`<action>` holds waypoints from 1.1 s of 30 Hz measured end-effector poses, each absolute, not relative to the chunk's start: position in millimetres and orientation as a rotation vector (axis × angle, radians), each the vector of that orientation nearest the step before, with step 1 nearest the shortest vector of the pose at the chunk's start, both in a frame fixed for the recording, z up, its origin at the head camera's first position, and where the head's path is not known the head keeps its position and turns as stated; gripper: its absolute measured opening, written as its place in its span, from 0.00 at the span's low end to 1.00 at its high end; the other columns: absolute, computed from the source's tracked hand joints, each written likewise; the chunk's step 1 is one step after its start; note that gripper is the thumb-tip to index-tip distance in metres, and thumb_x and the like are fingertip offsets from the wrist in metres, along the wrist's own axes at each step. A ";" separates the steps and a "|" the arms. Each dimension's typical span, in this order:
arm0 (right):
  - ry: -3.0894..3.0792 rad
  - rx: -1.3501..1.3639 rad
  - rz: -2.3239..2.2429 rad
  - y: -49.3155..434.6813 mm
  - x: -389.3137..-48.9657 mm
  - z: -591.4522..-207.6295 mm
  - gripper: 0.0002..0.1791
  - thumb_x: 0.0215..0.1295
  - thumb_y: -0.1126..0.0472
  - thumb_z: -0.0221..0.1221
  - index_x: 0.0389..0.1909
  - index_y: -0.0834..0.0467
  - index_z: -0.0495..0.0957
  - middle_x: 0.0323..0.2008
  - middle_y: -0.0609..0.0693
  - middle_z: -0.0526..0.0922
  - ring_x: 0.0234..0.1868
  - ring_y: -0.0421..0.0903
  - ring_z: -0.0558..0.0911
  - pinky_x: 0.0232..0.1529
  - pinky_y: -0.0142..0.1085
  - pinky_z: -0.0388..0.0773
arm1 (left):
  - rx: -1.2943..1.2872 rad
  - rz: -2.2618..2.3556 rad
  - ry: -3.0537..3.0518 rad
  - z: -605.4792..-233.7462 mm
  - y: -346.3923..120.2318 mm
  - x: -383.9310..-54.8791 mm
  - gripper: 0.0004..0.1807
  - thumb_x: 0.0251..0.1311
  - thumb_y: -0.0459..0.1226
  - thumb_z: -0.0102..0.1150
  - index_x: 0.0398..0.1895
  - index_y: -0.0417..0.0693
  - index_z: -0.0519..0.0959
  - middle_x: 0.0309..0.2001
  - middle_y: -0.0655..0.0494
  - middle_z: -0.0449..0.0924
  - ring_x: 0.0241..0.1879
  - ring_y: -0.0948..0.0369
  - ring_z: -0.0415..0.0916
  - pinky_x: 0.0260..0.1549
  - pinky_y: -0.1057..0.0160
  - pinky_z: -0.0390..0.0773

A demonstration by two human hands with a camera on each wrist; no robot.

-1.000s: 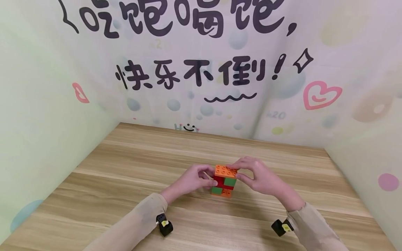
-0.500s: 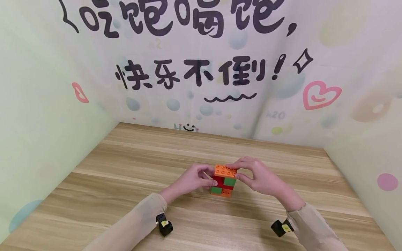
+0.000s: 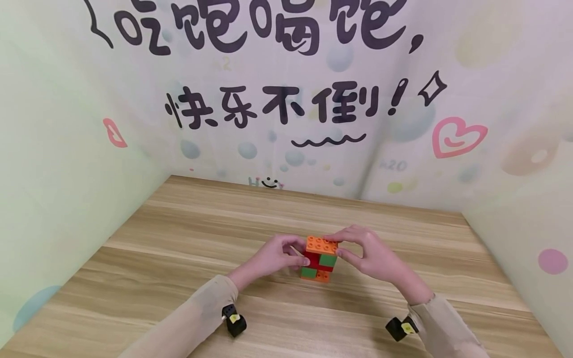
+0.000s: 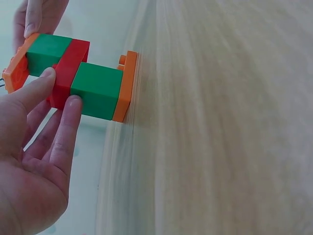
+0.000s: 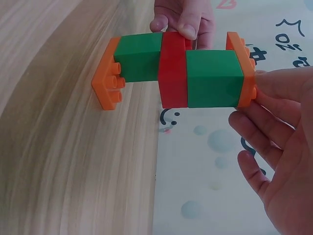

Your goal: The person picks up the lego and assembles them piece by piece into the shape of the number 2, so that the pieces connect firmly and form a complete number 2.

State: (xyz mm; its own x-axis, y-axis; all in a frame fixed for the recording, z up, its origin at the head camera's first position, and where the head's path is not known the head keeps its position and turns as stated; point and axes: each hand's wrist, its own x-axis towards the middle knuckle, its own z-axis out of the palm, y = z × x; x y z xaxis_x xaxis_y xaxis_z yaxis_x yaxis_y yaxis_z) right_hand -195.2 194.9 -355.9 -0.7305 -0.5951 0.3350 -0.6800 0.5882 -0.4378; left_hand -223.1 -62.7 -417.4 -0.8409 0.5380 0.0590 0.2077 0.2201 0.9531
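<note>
A small stack of toy building bricks stands upright on the wooden table. Its orange base plate (image 3: pixel 323 276) carries a green brick (image 4: pixel 98 88) on the left side. Above that lies a red brick (image 5: pixel 172 73), then a second green brick (image 5: pixel 215 78) on the right side, under an orange top plate (image 3: pixel 319 244). My left hand (image 3: pixel 274 256) pinches the red brick from the left, thumb in front and fingers behind. On the other side, my right hand (image 3: pixel 371 252) holds the right end of the top plate between thumb and fingers, seen closely in the right wrist view.
The wood-grain table (image 3: pixel 215 223) reaches back to a white printed cloth wall (image 3: pixel 250 164) with black lettering. Pale walls also close off the left and right sides. A small black camera (image 3: pixel 234 320) is strapped at the left wrist, another black camera (image 3: pixel 401 326) at the right.
</note>
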 end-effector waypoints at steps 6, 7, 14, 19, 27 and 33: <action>-2.651 1.062 0.860 195.1 -197.9 -358.4 0.19 0.65 0.63 0.63 0.57 0.51 0.81 0.53 0.45 0.86 0.54 0.45 0.82 0.55 0.50 0.80 | 0.702 1.619 2.244 -417.0 -62.8 -225.6 0.17 0.58 0.35 0.68 0.51 0.43 0.82 0.42 0.45 0.85 0.31 0.63 0.82 0.35 0.52 0.86; -2.645 1.061 0.863 195.1 -198.8 -359.1 0.19 0.65 0.63 0.63 0.57 0.50 0.81 0.53 0.45 0.86 0.54 0.45 0.83 0.55 0.50 0.80 | 0.705 1.615 2.250 -417.1 -62.7 -226.0 0.17 0.58 0.35 0.68 0.51 0.42 0.82 0.43 0.45 0.85 0.31 0.63 0.82 0.35 0.52 0.86; -2.642 1.033 0.894 196.8 -203.4 -363.7 0.19 0.68 0.62 0.61 0.58 0.50 0.80 0.54 0.46 0.85 0.55 0.46 0.83 0.56 0.50 0.80 | 0.699 1.613 2.245 -417.6 -62.2 -230.1 0.17 0.58 0.35 0.69 0.50 0.41 0.82 0.43 0.44 0.84 0.32 0.63 0.82 0.36 0.52 0.86; -2.657 0.982 0.920 196.5 -205.1 -366.3 0.18 0.69 0.60 0.60 0.59 0.51 0.79 0.55 0.46 0.85 0.56 0.46 0.82 0.57 0.50 0.80 | 0.684 1.609 2.238 -418.1 -61.6 -233.0 0.17 0.60 0.36 0.67 0.50 0.39 0.81 0.45 0.44 0.83 0.32 0.63 0.82 0.36 0.54 0.87; -2.643 0.946 0.926 196.0 -207.6 -368.8 0.17 0.71 0.58 0.58 0.59 0.51 0.79 0.55 0.49 0.85 0.56 0.48 0.83 0.56 0.49 0.81 | 0.661 1.623 2.233 -416.7 -60.5 -233.7 0.18 0.61 0.35 0.67 0.51 0.37 0.80 0.46 0.41 0.82 0.33 0.63 0.81 0.38 0.52 0.87; -2.624 0.955 0.940 197.6 -208.6 -372.2 0.18 0.72 0.57 0.57 0.60 0.49 0.79 0.57 0.48 0.84 0.58 0.49 0.82 0.56 0.49 0.81 | 0.672 1.631 2.238 -414.9 -60.0 -233.6 0.17 0.61 0.35 0.66 0.52 0.38 0.80 0.46 0.41 0.82 0.33 0.63 0.82 0.39 0.50 0.86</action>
State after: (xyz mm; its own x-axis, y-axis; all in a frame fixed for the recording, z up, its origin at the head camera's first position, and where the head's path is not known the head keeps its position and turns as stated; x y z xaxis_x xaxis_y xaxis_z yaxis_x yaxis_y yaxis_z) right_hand -208.6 197.6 -372.2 -0.7731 -0.5098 0.3775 -0.6335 0.5902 -0.5003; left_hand -233.6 -60.0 -414.9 -0.8488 0.5274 0.0379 0.1976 0.2499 0.9479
